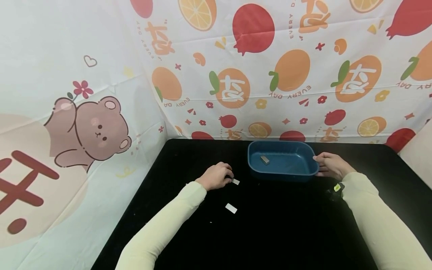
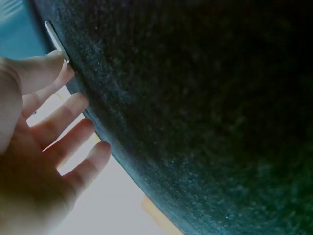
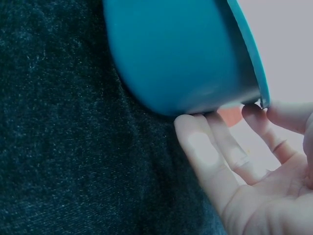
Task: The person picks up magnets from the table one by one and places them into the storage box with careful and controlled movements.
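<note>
Head view: block (image 1: 264, 160) inside tub (image 1: 287, 177), right of centre; central tile (image 1: 236, 182), pinched by left hand (image 1: 216, 176), and lower-centre tile (image 1: 231, 208) remain outside; right hand (image 1: 332, 165) grips the tub.

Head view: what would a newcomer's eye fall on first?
Probably the fruit-printed backdrop behind the black table, and the printed brown bear at left. Next, the blue basin near the table's far edge, holding a small grey block, its right end gripped by the right hand. Left of it, the left hand pinches a small white piece, with another white piece lying nearer the camera.
</note>
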### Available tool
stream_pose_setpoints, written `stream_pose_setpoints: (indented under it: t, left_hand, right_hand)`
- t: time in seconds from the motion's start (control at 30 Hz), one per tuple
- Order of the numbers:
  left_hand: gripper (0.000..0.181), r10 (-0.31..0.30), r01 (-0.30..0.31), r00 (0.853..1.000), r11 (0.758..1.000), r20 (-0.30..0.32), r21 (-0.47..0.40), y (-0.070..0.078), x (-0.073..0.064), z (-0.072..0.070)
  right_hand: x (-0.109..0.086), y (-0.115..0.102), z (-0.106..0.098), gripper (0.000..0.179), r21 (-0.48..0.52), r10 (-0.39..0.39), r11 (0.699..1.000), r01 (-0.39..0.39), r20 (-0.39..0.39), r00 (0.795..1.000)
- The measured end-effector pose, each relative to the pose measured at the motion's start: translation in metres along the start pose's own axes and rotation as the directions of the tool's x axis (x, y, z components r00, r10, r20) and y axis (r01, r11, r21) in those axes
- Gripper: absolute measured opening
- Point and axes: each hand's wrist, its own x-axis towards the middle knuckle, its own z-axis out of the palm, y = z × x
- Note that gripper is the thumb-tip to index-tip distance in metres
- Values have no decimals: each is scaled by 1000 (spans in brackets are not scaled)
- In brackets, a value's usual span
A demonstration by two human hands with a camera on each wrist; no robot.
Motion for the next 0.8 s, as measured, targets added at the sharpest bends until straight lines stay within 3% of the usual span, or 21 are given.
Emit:
stream_pose_setpoints:
  t: [0.8]
  left_hand:
    - [14, -51, 51, 999, 998, -1, -45, 6, 5, -2]
  right_hand:
    - [0, 0, -1, 23, 2, -7, 1000, 7, 9, 1000]
